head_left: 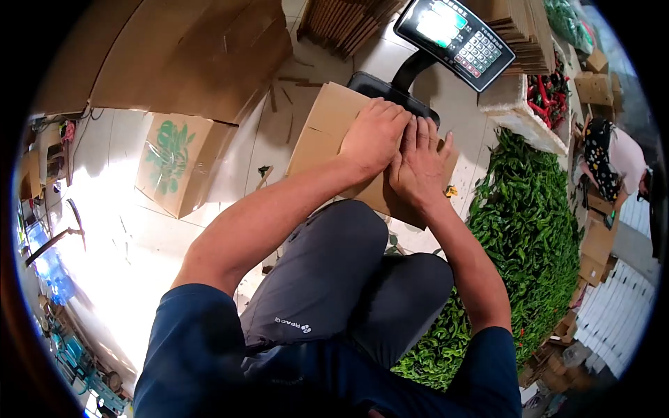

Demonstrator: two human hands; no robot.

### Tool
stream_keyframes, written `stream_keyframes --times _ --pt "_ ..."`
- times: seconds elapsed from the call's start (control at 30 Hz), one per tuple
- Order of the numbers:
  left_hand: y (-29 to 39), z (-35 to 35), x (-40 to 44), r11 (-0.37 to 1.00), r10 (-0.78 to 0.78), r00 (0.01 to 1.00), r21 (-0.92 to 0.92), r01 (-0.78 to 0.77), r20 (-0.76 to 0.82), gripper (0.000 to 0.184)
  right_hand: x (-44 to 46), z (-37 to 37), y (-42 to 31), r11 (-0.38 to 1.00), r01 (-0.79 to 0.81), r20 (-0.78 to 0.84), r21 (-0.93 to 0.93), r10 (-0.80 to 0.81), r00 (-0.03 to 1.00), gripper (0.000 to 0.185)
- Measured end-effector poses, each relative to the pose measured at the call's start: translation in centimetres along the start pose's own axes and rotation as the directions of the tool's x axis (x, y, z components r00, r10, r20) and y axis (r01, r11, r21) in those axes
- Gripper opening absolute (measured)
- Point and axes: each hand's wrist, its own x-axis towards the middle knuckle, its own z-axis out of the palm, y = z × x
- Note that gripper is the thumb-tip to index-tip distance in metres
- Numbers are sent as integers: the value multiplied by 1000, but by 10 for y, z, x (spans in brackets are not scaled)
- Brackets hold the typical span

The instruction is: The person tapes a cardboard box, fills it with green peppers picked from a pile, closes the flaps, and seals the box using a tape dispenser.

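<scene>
A cardboard box point(324, 129) sits in front of my knees, on or against the black base of a digital scale point(456, 42) with a lit display. My left hand point(373, 136) rests on the box top, its fingers bent and close together near the flap seam. Right beside it, my right hand point(419, 157) lies on the box with its fingers stretched and the outer ones apart. Both hands press on the cardboard and neither grasps anything visible. What is inside the box is hidden.
Green peppers point(526, 244) are heaped on the right, below a foam box point(526, 115) with red peppers. A printed carton point(185, 164) stands on the left. Flattened cardboard is stacked at the top. A bending person point(624, 157) is at the far right.
</scene>
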Motion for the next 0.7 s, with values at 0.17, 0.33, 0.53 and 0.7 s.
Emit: stream_keyframes --times 0.17,0.33,0.53,0.7 --pt "-1 -21 8 890 -233 962 -368 270 142 39 4 0 -5 991 95 1 90 -95 995 69" --pt "-57 -122 1 770 -380 923 -572 282 -57 68 8 -6 -7 987 107 -12 118 -107 994 66" --pt "-78 -58 -50 83 -467 779 -856 509 418 80 8 -7 -5 985 116 -35 128 -113 993 65" --pt "-93 -74 -37 155 -678 724 -939 306 124 76 10 -9 -7 983 130 -21 127 -128 992 64"
